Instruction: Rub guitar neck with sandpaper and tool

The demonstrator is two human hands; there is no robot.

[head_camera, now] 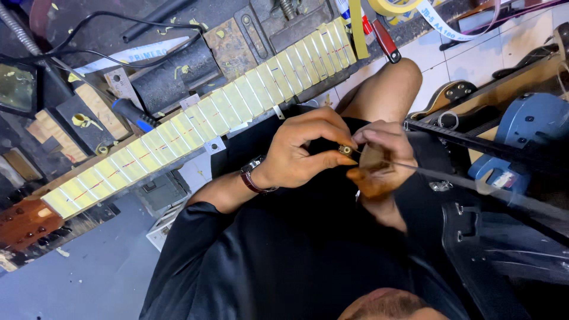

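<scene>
The left hand [299, 151] pinches a small brass ball-end fitting [345, 150] between thumb and fingertips, held over the lap just in front of the guitar neck [195, 121] with its taped fretboard lying on the desk [89, 35]. The right hand [379, 157], fingers pressed together, grips the thin string [462, 178] (it blurs off to the right). Steady both hands close together and keep the string taut; that seems the surest handling.
</scene>
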